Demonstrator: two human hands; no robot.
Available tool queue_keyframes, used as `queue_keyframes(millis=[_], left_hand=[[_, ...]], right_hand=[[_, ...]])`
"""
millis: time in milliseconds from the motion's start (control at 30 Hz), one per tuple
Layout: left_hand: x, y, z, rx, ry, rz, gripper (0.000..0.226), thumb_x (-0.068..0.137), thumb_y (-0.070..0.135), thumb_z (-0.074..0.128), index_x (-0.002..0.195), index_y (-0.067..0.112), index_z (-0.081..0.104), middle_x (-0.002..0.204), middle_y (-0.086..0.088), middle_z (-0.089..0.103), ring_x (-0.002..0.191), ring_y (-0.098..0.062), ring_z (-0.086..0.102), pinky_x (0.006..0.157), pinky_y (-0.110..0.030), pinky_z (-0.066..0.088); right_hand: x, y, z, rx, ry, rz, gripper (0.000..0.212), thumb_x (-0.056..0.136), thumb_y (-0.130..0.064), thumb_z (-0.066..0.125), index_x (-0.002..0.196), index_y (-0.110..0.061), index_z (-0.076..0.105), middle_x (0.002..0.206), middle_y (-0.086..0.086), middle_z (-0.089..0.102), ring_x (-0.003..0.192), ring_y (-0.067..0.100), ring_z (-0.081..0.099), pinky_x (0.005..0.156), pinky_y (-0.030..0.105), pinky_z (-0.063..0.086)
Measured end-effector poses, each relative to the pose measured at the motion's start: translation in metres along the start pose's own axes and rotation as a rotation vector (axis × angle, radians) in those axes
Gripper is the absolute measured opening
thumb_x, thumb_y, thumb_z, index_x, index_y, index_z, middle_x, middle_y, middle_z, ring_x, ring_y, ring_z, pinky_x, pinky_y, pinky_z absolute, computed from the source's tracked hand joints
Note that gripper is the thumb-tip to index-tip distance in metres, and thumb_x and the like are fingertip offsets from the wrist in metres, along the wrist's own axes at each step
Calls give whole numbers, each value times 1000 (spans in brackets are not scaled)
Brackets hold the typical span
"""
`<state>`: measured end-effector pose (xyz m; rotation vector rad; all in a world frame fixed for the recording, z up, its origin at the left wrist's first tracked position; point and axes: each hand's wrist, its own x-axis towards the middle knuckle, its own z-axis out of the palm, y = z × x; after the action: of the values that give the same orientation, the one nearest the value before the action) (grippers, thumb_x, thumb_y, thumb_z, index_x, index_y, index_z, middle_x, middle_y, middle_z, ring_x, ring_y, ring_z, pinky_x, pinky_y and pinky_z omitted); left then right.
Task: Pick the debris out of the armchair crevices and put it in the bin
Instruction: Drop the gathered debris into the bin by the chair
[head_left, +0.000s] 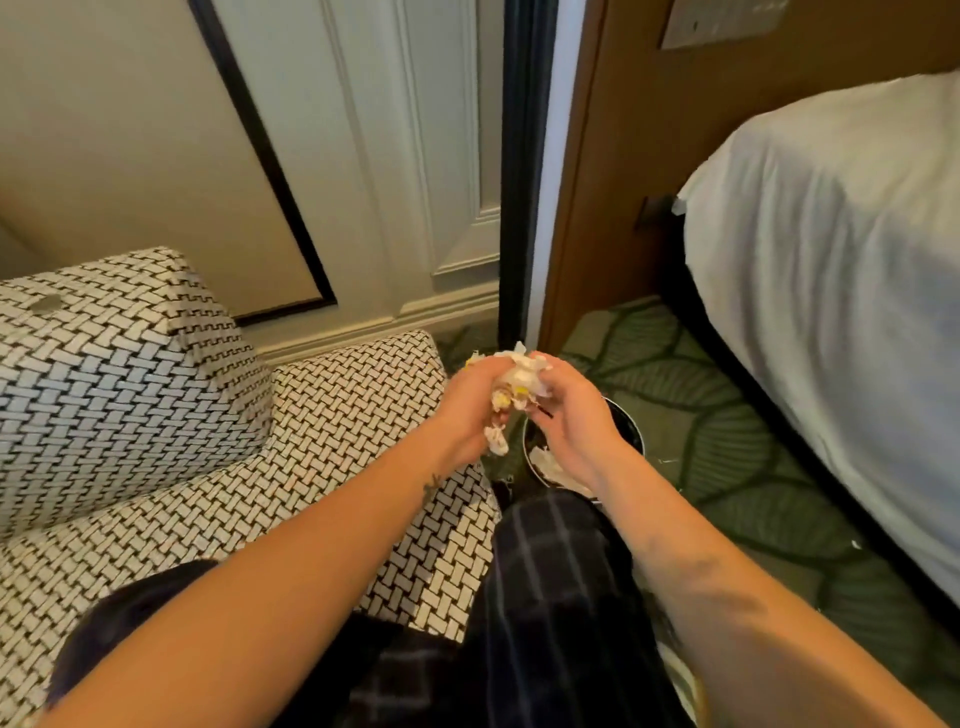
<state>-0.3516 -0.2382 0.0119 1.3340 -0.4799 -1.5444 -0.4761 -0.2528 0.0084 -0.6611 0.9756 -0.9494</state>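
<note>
A crumpled wad of white and yellow paper debris (519, 382) is held between both hands, just right of the armchair (156, 415) with its black-and-white woven pattern. My left hand (470, 410) grips the wad from the left, and a scrap hangs below its fingers. From the right, my right hand (569, 415) curls around the same wad. Directly below the hands stands a round dark bin (626, 423) on the carpet, with white paper inside; my right wrist hides much of its opening.
A bed with white sheets (831, 291) fills the right side. Green patterned carpet (737, 467) lies between bed and armchair, with small white scraps on it. A dark door frame (522, 171) and a panelled wall stand behind. My plaid-trousered leg (561, 587) is below.
</note>
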Motion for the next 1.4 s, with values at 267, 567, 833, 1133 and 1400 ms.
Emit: queue_keyframes(millis=[267, 567, 833, 1133, 1400], left_hand=[[70, -52, 58, 98, 133, -125, 25, 98, 18, 60, 119, 8, 66, 105, -15, 71, 79, -22, 67, 58, -29, 50], [115, -77, 87, 74, 85, -263, 33, 102, 26, 55, 129, 8, 62, 118, -14, 72, 95, -24, 71, 66, -28, 59], [134, -89, 85, 107, 56, -380, 37, 104, 35, 45, 112, 8, 70, 92, -8, 77, 76, -21, 73, 63, -28, 54], [104, -73, 95, 130, 78, -395, 26, 108, 28, 37, 93, 19, 56, 81, 7, 47, 69, -6, 41, 54, -19, 31], [94, -78, 73, 32, 94, -287, 44, 103, 38, 44, 141, 19, 53, 153, -3, 44, 141, -20, 36, 116, -41, 26]], right_hand=[[42, 10, -84, -115, 257, -22, 40, 92, 13, 50, 105, -20, 68, 91, 10, 71, 69, 15, 60, 71, 28, 53], [90, 30, -129, -143, 399, 18, 39, 92, 12, 52, 99, -22, 69, 100, 4, 71, 94, 18, 66, 81, 27, 54], [112, 40, -148, -168, 494, 82, 29, 90, 1, 60, 95, -25, 73, 104, 3, 73, 96, 18, 69, 73, 24, 55], [106, 41, -144, -161, 339, 114, 27, 99, -5, 55, 120, -14, 68, 122, 5, 70, 118, 17, 61, 107, 34, 45], [70, 31, -119, -149, 228, 102, 32, 101, -7, 50, 129, -12, 65, 123, 6, 71, 116, 16, 65, 105, 34, 49]])
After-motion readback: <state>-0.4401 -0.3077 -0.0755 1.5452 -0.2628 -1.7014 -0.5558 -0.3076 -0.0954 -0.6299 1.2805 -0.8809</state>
